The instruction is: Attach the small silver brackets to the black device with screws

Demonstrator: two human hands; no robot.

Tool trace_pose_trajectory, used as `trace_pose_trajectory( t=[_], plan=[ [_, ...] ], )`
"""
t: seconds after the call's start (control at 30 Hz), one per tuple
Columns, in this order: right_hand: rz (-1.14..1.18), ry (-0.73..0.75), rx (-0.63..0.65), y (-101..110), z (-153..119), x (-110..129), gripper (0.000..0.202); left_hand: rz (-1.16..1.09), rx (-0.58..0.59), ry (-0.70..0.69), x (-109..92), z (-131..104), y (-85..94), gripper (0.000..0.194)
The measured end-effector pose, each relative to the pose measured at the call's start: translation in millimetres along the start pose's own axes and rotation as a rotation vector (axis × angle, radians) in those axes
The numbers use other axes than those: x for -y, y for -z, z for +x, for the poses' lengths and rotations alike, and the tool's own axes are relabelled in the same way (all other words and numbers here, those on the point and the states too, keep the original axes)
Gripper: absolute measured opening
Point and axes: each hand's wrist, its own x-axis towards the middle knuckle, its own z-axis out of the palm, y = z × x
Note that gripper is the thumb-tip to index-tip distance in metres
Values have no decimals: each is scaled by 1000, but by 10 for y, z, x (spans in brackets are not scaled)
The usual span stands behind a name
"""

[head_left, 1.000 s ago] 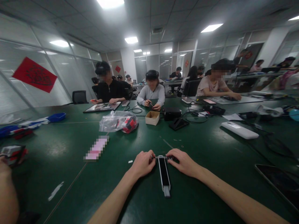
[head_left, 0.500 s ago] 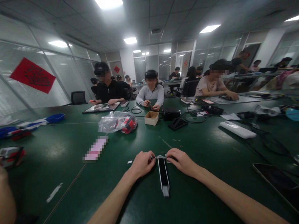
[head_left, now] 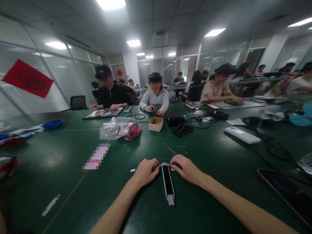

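On the green table [head_left: 146, 214] lies a long narrow object [head_left: 168, 182] with a pale frame, a black middle strip and a grey tab at its near end. I cannot make out its exact kind. Curled at the left of its far end, my left hand [head_left: 146, 170] pinches a small metallic part there. My right hand [head_left: 186, 167] is closed at the right of that same end, its fingertips touching it. A small pale piece peeks out beneath the right fingers. My fingers partly hide what they grip.
Ahead stand an open box [head_left: 156, 124], a plastic bag with red parts [head_left: 122, 127] and a black box [head_left: 175, 119]. A blurred pink item [head_left: 97, 157] lies left. On the right are a white device [head_left: 242, 135], cables and a dark phone-like slab [head_left: 285, 191]. Several people sit opposite.
The whole view has shifted slightly to the left. Both hands keep their places at the narrow object's far end. An arm at the left edge has mostly gone out of view.
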Motion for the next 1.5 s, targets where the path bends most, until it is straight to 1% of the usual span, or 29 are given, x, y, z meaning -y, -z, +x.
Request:
trace_pose_trajectory(
  t=[0.23, 0.4, 0.5, 0.57, 0.67, 0.8, 1.03, 1.2, 1.37, 1.5],
  plan=[
    [-8, -13, 14, -4, 1, 10, 13, -3, -3, 2, 6, -4, 7, 13],
    [-166, -7, -34, 68, 16, -6, 18, -2, -10, 11, 26, -6, -19, 13],
    [-286, -58, -64, 150, 20, -90, 25, -4, -6, 12, 22, -10, -14, 13],
    [-352, -107, -38, 194, 15, -169, 27, -8, 2, 14, 15, -13, -3, 14],
    [-390, -157, 25, 220, 1, -280, 28, -9, 11, 16, 9, -14, 10, 14],
    [-377, -148, 24, 205, -10, -364, 27, -8, 13, 15, 9, -12, 9, 15],
    [-332, -112, -44, 169, -15, -413, 25, -7, 7, 15, -10, -11, 23, 14],
    [-305, -104, -53, 129, -19, -448, 24, 1, 5, 13, -7, -11, 8, 14],
    [-235, -113, -53, 156, -5, -412, 24, 11, -2, 1, 18, -11, -22, 14],
    [-185, -179, -72, 216, 2, -370, 21, 16, -3, -1, 15, -14, -11, 14]
  ],
)
